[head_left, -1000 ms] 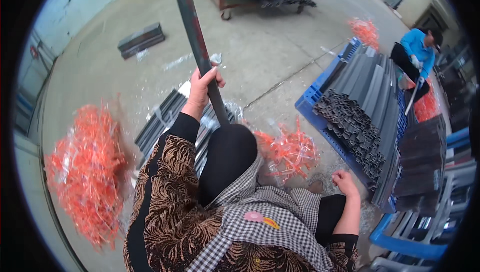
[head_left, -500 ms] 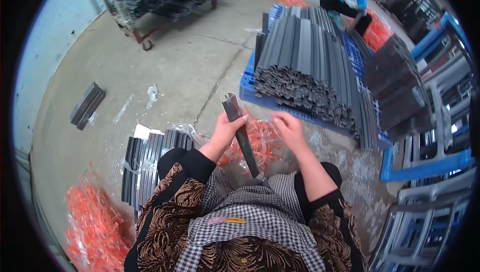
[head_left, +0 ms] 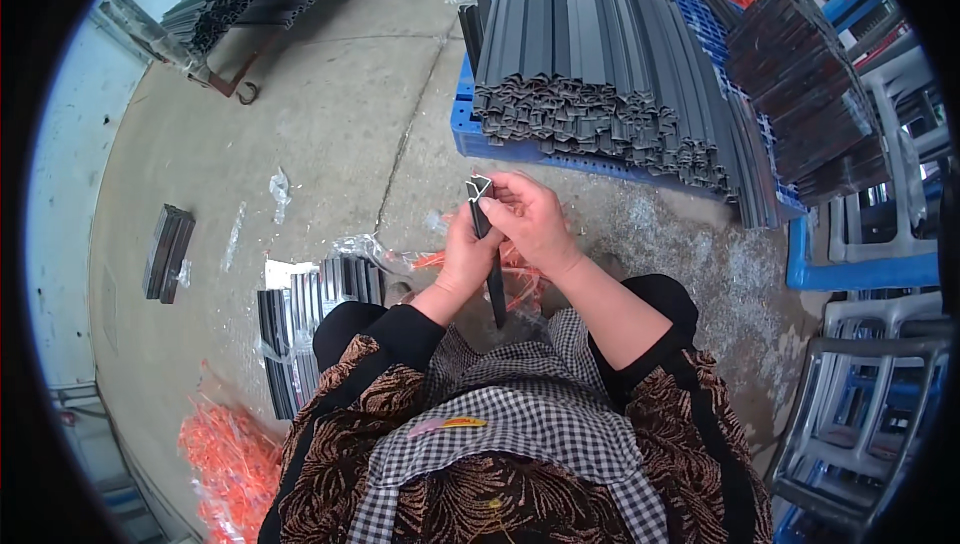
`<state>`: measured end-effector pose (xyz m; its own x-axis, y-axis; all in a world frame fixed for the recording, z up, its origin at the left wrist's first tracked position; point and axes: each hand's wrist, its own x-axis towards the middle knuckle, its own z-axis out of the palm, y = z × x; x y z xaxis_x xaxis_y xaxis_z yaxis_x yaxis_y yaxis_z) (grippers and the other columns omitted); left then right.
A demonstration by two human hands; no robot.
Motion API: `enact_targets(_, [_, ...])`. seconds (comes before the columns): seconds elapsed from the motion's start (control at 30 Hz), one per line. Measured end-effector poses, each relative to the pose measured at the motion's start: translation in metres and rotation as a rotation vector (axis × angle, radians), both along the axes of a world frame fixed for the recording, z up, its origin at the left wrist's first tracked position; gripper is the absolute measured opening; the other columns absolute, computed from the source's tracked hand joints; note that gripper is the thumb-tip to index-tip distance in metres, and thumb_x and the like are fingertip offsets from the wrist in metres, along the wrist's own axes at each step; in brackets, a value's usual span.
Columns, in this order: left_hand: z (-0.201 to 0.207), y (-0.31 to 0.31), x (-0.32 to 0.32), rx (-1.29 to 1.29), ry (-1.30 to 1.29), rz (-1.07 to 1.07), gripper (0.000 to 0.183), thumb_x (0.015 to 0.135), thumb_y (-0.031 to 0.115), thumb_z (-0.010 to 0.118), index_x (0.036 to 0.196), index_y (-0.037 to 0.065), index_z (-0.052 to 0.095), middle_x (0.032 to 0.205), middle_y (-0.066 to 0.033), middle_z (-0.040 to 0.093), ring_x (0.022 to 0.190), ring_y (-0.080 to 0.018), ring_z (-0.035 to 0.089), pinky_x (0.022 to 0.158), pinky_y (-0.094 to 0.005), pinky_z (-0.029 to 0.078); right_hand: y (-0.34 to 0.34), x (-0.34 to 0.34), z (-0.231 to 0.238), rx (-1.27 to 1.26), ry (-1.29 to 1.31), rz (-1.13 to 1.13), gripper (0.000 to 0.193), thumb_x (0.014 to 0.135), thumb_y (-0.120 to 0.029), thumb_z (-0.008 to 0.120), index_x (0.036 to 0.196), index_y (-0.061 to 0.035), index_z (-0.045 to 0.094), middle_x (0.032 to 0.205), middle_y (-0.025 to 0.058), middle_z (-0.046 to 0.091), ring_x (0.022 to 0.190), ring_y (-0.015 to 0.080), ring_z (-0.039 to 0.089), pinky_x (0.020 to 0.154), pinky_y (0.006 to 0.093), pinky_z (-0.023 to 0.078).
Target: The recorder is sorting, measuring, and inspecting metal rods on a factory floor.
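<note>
Closest thing is a checked apron (head_left: pixel 520 429), well on the near side of the blue pallet (head_left: pixel 465 134). Way out to the near left of that pallet there's a heap of tangled orange strands (head_left: pixel 230 464), and to its near right a bunch of metal frames (head_left: pixel 870 364).

Both hands are busy on one dark strip (head_left: pixel 496 289), tilted a bit, just this side of the pallet's front edge. The left hand (head_left: pixel 468 254) is wrapped round it below its top end, and the right hand (head_left: pixel 535 229) has thumb and fingers pinched up at that end. Honestly can't make out exactly what those fingertips are doing, too small and overlapped.

More orange scraps sit behind the strip, on the pallet's near side. A row of dark lengths (head_left: pixel 350 279) with clear film lies to its near left, and a small stack (head_left: pixel 168 254) further left.

The pallet itself carries a big pile of grey strips (head_left: pixel 590 44). Off to its far left: a loaded cart (head_left: pixel 222 84).
</note>
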<state>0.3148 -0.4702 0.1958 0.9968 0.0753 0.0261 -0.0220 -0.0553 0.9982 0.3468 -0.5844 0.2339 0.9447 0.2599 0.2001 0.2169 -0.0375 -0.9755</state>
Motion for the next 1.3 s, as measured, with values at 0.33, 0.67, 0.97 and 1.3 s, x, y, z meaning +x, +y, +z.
enact_targets(0.33, [-0.014, -0.003, 0.001, 0.398, -0.075, 0.072, 0.028, 0.076, 0.008, 0.062, 0.101, 0.002, 0.050, 0.074, -0.0107, 0.057, 0.061, -0.0239, 0.053, 0.057, -0.0355, 0.043, -0.009, 0.006, -0.008, -0.015, 0.064, -0.031, 0.022, 0.077, -0.002, 0.056, 0.099, 0.0023, 0.060, 0.085, 0.0057, 0.063, 0.073, 0.0110, 0.056, 0.068, 0.0189, 0.045])
enact_targets(0.67, [-0.014, -0.008, -0.001, 0.335, -0.108, 0.074, 0.031, 0.075, 0.004, 0.061, 0.104, 0.002, 0.050, 0.082, -0.0117, 0.058, 0.067, -0.0218, 0.055, 0.061, -0.0335, 0.044, -0.018, -0.003, 0.009, 0.106, 0.119, -0.014, 0.006, 0.080, -0.008, 0.057, 0.077, -0.0030, 0.057, 0.066, 0.0011, 0.055, 0.058, 0.0087, 0.048, 0.054, 0.0209, 0.040])
enact_targets(0.97, [0.026, 0.000, 0.002, -0.071, 0.108, -0.023, 0.018, 0.075, -0.004, 0.060, 0.092, 0.001, 0.054, 0.076, -0.0049, 0.058, 0.064, -0.0114, 0.053, 0.061, -0.0204, 0.044, -0.027, 0.009, -0.008, 0.491, 0.476, 0.173, 0.005, 0.079, -0.004, 0.054, 0.078, -0.0009, 0.057, 0.061, 0.0041, 0.055, 0.052, 0.0093, 0.048, 0.047, 0.0197, 0.036])
enact_targets(1.3, [0.049, 0.037, 0.013, -0.489, 0.093, -0.042, 0.016, 0.085, 0.016, 0.057, 0.091, 0.002, 0.051, 0.076, -0.0055, 0.054, 0.065, -0.0130, 0.053, 0.062, -0.0239, 0.046, -0.019, 0.004, -0.019, 0.522, 0.529, 0.059, 0.009, 0.079, -0.004, 0.051, 0.073, -0.0042, 0.058, 0.064, 0.0050, 0.057, 0.053, 0.0123, 0.050, 0.050, 0.0199, 0.039])
